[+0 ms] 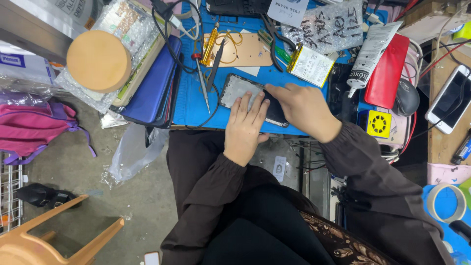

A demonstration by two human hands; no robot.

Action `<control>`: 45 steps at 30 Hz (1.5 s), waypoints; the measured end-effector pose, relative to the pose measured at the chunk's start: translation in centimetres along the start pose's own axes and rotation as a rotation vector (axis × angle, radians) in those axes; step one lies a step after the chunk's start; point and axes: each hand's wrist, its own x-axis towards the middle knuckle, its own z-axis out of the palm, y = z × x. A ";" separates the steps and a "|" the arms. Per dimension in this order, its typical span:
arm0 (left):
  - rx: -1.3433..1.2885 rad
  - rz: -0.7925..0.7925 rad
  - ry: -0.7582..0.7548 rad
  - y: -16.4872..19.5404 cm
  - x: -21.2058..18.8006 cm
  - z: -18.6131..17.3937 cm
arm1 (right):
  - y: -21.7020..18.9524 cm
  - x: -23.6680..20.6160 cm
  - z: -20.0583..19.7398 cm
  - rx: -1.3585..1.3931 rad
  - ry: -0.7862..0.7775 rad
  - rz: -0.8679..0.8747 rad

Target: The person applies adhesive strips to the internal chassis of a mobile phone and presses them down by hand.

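A dark phone body [234, 90] lies open-side up on a blue work mat [191, 105]. My left hand [244, 128] rests flat on its near half with the fingers spread. My right hand [305, 109] presses on the phone's right part, fingertips pointing left along its far edge. Neither hand lifts it. Just beyond my right hand lies a flat battery [310, 65] with a white label.
A soldering iron [201, 81], tweezers [218, 63] and a tan board [244, 50] with yellow wire lie on the mat. A glue tube [369, 55], red case [387, 71] and white phone [450, 99] sit right. A tape roll [98, 61] and a stack of blue cases [151, 88] sit left. A stool [46, 235] stands below.
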 end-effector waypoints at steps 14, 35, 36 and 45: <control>0.027 0.003 0.021 -0.1 0.0 0.1 | -0.2 0.1 0.3 -0.028 0.042 -0.031; 0.051 0.001 0.032 0.0 0.1 -0.2 | -0.5 0.5 1.1 -0.082 0.050 -0.048; 0.059 0.006 0.035 -0.1 0.1 -0.2 | -0.6 0.6 1.2 -0.071 0.050 -0.052; 0.070 0.006 0.037 -0.3 0.0 0.4 | -1.5 0.4 1.4 -0.114 0.025 -0.006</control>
